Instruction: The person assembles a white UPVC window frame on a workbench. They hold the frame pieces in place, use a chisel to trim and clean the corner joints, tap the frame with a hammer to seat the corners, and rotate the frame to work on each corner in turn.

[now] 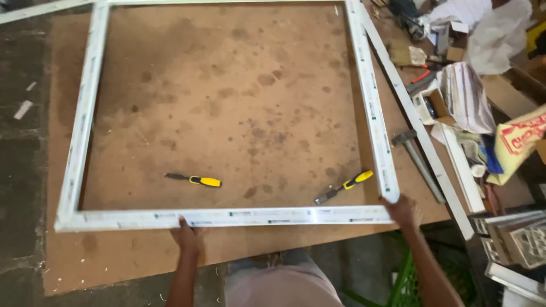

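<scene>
Two hands hold the near rail of a white window frame (227, 216) that lies flat on a brown board counter (239, 113). The left hand (186, 234) sits at the lower edge of the near rail, roughly left of centre, with its fingers pressed against the profile; the grip looks closed on the rail edge, though the fingertips are hidden beneath it. The right hand (402, 210) is at the frame's near right corner, where the near rail meets the right rail, fingers wrapped against the corner. The frame fills most of the counter, its far rail running along the top edge of the view. Inside the frame, on the bare board, lie two tools with yellow handles: a chisel (193, 179) near the left centre, and a second chisel (344, 187) close to the right rail, angled toward the corner. Outside the frame on the right, a loose white profile strip (415, 122) runs diagonally alongside the right rail, and a hammer (418, 159) rests just beyond it. Further right is a pile of papers, boxes and white offcuts (466, 96).
</scene>
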A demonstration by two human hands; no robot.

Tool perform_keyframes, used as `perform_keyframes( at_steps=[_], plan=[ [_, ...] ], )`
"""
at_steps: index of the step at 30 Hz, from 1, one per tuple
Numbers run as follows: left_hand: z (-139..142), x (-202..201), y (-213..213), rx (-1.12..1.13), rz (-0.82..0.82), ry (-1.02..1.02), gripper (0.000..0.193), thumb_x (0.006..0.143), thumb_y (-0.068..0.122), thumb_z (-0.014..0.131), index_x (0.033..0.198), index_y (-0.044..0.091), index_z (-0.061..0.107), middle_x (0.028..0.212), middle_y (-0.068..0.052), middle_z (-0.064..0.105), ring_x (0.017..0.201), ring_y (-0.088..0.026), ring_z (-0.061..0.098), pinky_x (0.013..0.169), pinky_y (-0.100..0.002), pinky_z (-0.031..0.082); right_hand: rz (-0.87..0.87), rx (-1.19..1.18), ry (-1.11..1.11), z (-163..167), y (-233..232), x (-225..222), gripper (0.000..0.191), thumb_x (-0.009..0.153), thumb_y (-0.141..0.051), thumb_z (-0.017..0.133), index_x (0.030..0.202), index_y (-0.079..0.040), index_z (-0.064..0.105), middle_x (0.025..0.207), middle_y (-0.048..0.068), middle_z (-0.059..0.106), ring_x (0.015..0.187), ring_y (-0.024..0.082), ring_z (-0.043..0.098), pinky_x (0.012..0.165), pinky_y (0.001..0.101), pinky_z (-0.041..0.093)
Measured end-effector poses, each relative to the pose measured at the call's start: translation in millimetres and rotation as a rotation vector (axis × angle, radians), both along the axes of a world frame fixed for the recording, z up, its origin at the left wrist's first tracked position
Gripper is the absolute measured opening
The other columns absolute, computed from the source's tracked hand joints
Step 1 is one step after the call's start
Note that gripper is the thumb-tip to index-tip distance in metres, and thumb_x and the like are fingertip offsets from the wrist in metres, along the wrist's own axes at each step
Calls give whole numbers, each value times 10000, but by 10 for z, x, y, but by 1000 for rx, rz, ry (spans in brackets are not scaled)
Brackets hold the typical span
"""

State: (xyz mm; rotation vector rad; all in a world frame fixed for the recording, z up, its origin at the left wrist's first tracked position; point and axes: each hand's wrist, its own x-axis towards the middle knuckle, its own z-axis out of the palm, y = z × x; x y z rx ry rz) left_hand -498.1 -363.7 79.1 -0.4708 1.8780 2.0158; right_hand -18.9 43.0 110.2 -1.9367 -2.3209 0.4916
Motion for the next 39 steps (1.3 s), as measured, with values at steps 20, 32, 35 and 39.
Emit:
perform_keyframes(
  at_steps=[20,32,35,39],
  plan=[
    [84,-545,-2998,-588,-383,-83,859,814,294,819,1471,-59,392,1270,-303,632,1101,-386,638,894,-453,533,436,23,215,-419,-3173,-2200,281,973,-344,623,800,-141,711,672,106,670,545,282,631,471,464,463],
    [611,-1579,-2938,-1193,-645,45,754,844,347,846,1406,-34,519,1196,-306,668,1068,-430,651,868,-505,526,52,-113,-125,644,-99,-1070,764,729,-619,800,1248,-65,723,1197,237,727,1135,432,675,962,533,532],
    [1027,-1763,-3235,-1322,-685,50,730,852,360,853,1390,-28,550,1178,-307,677,1060,-441,654,862,-519,525,53,-62,-230,604,-109,-1003,744,824,-687,747,1178,-33,773,1114,248,756,1064,416,721,893,518,573],
    [1206,-2117,-3342,-1386,-710,111,698,862,378,862,1369,-20,593,1153,-308,689,1049,-455,658,853,-536,523,-121,-180,-227,560,-548,-593,700,808,-642,717,1255,-104,743,1087,236,783,1036,422,745,886,544,582]
  ],
)
